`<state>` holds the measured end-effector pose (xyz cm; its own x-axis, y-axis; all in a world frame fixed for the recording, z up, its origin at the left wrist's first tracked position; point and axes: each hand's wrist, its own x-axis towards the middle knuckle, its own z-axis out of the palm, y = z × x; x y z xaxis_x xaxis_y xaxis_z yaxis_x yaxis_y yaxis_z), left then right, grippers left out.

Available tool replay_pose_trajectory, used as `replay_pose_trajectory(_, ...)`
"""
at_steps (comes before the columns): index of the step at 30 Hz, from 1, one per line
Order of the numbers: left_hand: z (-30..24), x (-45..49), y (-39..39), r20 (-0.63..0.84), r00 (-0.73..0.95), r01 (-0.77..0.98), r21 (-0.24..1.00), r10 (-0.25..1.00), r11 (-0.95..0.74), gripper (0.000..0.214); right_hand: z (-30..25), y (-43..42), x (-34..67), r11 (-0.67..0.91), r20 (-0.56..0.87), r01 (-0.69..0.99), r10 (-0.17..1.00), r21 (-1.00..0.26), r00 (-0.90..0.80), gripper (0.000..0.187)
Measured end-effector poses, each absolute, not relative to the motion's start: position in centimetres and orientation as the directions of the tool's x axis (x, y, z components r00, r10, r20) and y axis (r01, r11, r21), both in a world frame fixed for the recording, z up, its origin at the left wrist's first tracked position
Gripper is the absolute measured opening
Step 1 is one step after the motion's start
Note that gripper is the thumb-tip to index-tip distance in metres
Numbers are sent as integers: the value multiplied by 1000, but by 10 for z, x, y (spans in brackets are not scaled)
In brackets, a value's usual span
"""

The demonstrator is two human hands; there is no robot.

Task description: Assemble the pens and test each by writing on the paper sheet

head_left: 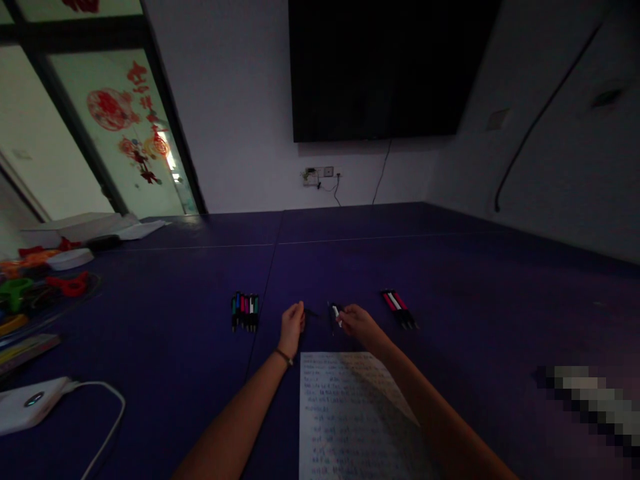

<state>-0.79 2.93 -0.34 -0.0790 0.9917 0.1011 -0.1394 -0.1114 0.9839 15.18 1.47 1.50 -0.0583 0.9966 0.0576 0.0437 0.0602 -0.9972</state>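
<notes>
Both my arms reach forward over a dark blue table [450, 280]. My left hand [292, 325] is closed in a loose fist, pinching a small dark part whose tip pokes out to its right. My right hand [356, 321] is closed on a black and white pen [335, 313]. The two hands are a short gap apart. A handwritten sheet of paper [350, 417] lies just in front of me under my right forearm. A row of several coloured pens [245, 311] lies left of my left hand. A smaller group of red and white pens [398, 307] lies right of my right hand.
A white device with a cable [30, 403] sits at the near left. Coloured plastic items [30, 290] and white sheets [80, 227] crowd the far left. A large black screen [385, 67] hangs on the wall ahead. The room is dim.
</notes>
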Motion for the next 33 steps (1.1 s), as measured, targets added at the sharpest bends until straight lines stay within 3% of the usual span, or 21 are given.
replay_pose_trajectory(4, -1, -1, 25, 197, 108, 40, 978, 974, -203, 41, -3, 16, 139, 82, 75, 58, 990, -995, -122, 31)
replay_pose_trajectory(7, -1, 4, 24, 266, 156, 123, 950, 951, -286, 36, -9, 16, 138, 188, 171, 158, 979, -969, -113, 24)
replay_pose_trajectory(10, 2, 4, 21, 305, 152, 176, 928, 940, -329, 31, -9, 18, 151, 254, 307, 357, 946, -899, 102, 18)
replay_pose_trajectory(12, 5, 3, 16, 346, 213, 260, 882, 914, -394, 27, -9, 21, 162, 188, 357, 499, 895, -846, 267, 15)
replay_pose_trajectory(14, 9, 1, 7, 398, 377, 356, 771, 837, -527, 26, -11, 24, 171, 113, 367, 596, 872, -795, 324, 13)
replay_pose_trajectory(18, 13, 2, -8, 401, 708, 409, 439, 582, -800, 31, -15, 26, 174, 97, 363, 703, 900, -705, 240, 13)
replay_pose_trajectory(23, 7, 2, -6, 391, 767, 447, 242, 509, -861, 39, -10, 24, 176, 75, 364, 790, 911, -609, 193, 24)
replay_pose_trajectory(28, 8, -7, 3, 359, 761, 496, 217, 541, -841, 40, -4, 24, 180, -83, 291, 876, 925, -476, 245, 29)
replay_pose_trajectory(33, 10, -11, 6, 342, 700, 541, 319, 627, -778, 40, -3, 24, 174, -57, 240, 907, 956, -417, 171, 32)
